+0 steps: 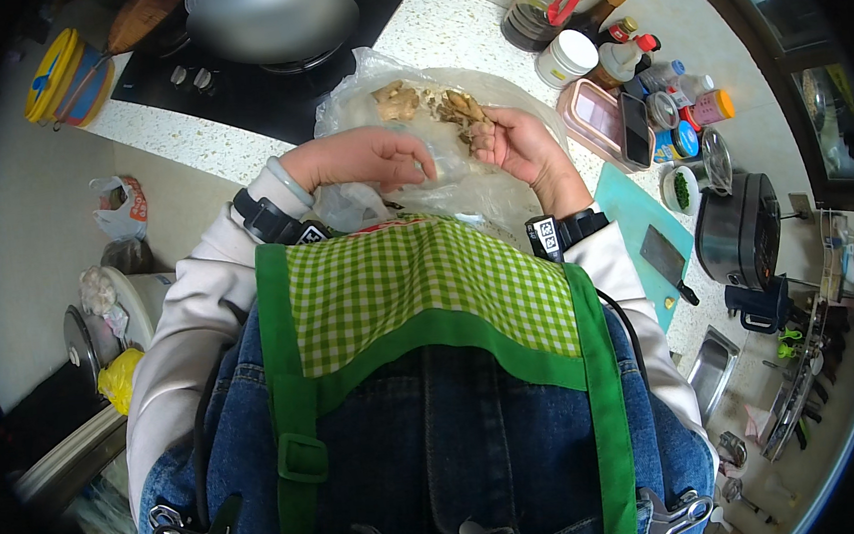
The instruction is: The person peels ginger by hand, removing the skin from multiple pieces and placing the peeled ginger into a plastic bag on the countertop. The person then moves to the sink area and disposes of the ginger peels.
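My right hand [517, 148] grips a knobbly brown piece of ginger root [464, 107] between thumb and bent fingers. Under it spreads a crumpled clear plastic bag [459, 197] on the speckled countertop. A second, paler piece of ginger root [395, 102] lies on the bag to the left. Over the bag's near left part hovers my left hand [366, 157], fingers loosely bent and apart, with nothing visible in them. Its palm side is hidden from view.
A wok [272, 19] sits on the black gas hob [233, 94], far left. To the right lie a teal cutting board [629, 209] and a cleaver [663, 252]. Beyond are a pink container [588, 115], a phone [635, 130], several bottles and a black rice cooker [738, 231].
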`<act>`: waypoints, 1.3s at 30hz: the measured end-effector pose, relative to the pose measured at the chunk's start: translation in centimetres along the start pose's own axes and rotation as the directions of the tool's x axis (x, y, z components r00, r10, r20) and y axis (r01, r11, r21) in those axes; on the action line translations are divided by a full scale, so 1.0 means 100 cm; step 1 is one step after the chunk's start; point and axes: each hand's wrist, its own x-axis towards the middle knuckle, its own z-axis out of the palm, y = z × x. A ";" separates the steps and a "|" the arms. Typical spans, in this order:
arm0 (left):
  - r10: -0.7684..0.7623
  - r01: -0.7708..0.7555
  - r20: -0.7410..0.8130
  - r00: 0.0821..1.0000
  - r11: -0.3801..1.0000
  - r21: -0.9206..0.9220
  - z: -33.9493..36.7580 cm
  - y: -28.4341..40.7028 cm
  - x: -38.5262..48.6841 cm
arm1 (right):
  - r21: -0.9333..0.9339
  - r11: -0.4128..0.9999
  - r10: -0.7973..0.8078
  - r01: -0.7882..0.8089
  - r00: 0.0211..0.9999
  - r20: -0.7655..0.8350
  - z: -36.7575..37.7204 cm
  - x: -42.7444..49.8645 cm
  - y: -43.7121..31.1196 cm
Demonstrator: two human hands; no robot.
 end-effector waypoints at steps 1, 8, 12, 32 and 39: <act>0.039 -0.039 -0.004 0.999 0.998 0.040 0.000 -0.002 0.001 | 0.033 0.999 0.008 -0.008 1.000 -0.002 0.001 -0.002 0.000; 0.106 -0.094 -0.011 0.994 0.920 0.381 0.004 -0.019 0.014 | 0.258 0.958 0.142 -0.124 0.988 -0.055 0.014 -0.011 -0.002; 0.122 -0.070 -0.180 0.976 0.961 0.268 0.001 -0.020 0.024 | 0.148 0.980 0.143 -0.134 0.988 -0.056 0.018 -0.013 -0.005; 0.035 -0.055 -0.338 0.941 0.997 -0.050 -0.003 -0.041 0.065 | -0.114 0.976 0.182 -0.186 0.982 -0.048 0.035 -0.007 0.009; -0.059 -0.048 -0.320 0.945 0.947 -0.318 0.000 -0.043 0.069 | -0.741 0.671 -0.280 -0.024 0.917 -0.283 0.034 0.007 0.020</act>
